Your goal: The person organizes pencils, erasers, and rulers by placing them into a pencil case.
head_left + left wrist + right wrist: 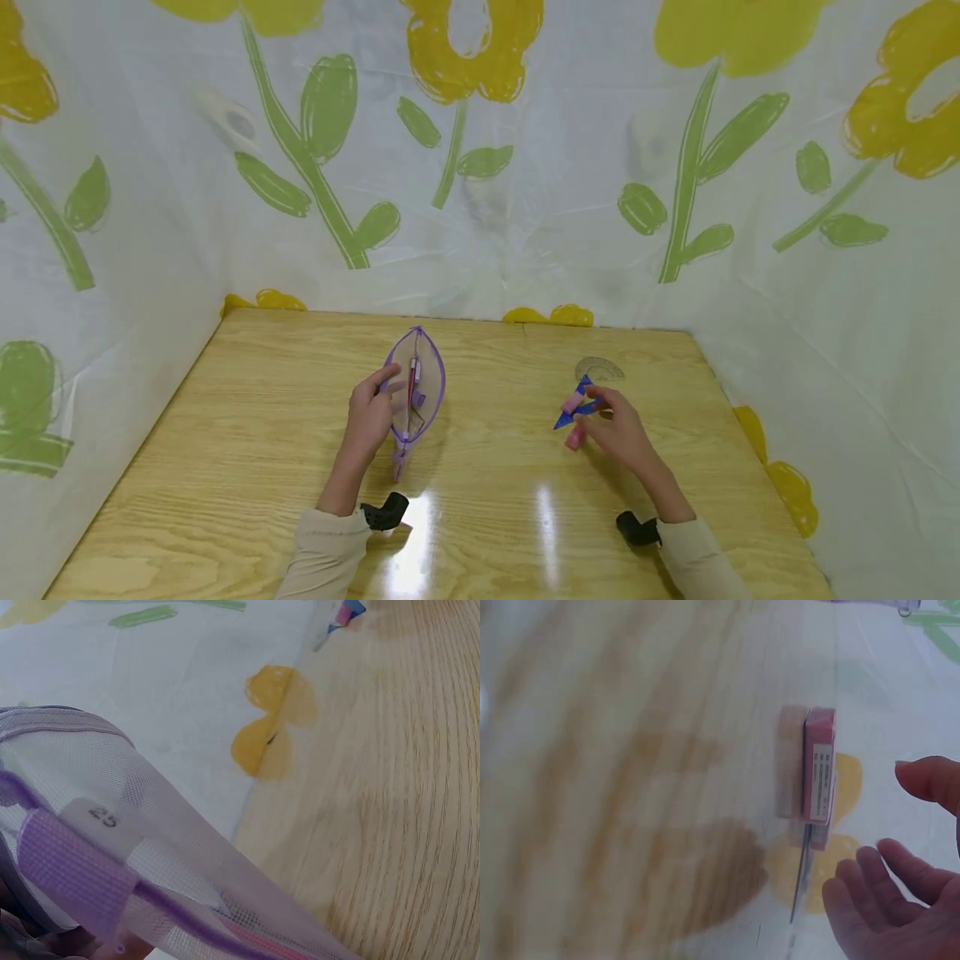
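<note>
My left hand [371,412] grips one side of a purple-edged mesh zip pouch [433,362], held upright with its mouth spread. Inside the pouch are a red pencil-like stick [411,385] and other small items, partly hidden. Its purple fabric tab [75,870] shows large in the left wrist view. My right hand [618,425] hovers by a blue set square [564,419], thumb and fingers apart. A pink eraser-like block [573,403] lies on the set square, with another pink block [576,438] nearer me. In the right wrist view, a gap separates the hand from a labelled pink block [820,769].
A clear protractor [600,368] lies just beyond the set square on the wooden table [487,500]. White sheeting with printed flowers [555,183] rises behind the table and along both sides.
</note>
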A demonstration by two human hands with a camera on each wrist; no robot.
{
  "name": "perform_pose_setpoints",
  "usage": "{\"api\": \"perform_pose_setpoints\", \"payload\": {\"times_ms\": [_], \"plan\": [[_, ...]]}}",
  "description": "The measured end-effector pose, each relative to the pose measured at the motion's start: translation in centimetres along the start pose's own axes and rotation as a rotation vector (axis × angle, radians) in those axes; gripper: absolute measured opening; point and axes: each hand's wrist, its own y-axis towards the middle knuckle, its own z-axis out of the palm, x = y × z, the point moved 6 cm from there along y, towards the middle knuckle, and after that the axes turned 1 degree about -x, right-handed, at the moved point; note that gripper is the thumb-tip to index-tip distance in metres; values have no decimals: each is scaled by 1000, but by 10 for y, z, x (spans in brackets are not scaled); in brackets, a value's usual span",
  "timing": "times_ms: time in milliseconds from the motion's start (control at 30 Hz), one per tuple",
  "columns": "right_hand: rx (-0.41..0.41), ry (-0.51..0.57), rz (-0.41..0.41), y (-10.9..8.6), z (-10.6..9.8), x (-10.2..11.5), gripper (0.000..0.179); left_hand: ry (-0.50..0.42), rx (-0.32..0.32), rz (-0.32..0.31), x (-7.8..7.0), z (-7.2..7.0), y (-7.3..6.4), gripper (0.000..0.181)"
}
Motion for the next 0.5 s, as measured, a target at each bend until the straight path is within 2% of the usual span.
{"api": "perform_pose_setpoints", "payload": {"times_ms": [233,500], "plan": [[76,-44,112,7,1,-11,62,-29,-9,10,1,2,-4,58],[130,-126,146,17,6,-23,65,-20,-7,20,4,2,-6,57]]}}
